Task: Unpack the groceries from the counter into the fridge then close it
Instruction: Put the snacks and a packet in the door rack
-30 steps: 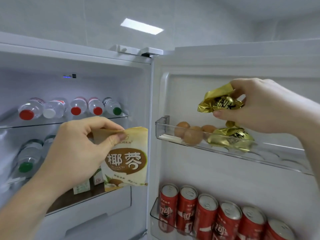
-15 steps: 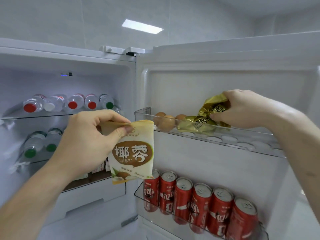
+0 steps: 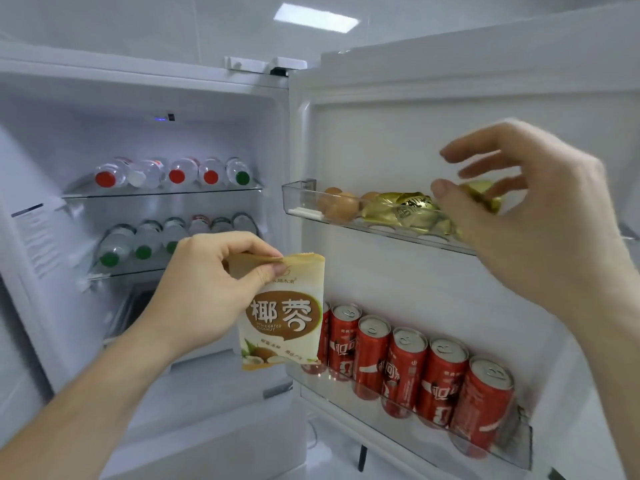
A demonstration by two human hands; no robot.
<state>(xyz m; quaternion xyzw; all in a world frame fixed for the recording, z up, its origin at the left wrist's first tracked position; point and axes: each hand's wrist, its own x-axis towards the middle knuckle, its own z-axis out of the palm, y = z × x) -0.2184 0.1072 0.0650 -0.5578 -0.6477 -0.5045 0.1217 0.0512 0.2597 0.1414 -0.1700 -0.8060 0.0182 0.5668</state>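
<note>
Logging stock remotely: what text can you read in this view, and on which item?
"椰蓉": large characters on the coconut pouch pinched by the left hand.
"DESICCATED COCONUT": small, barely legible beneath.
Gold packets: dark print, blurred.
Red cans: white script, unreadable.
Water bottles: labels too small.

ceiling light [image 3: 316, 17] lit | tiled wall [image 3: 138, 26] behind, white

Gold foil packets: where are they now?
Gold foil packets lie in the upper door shelf, right of the eggs, by the open right hand.
</note>
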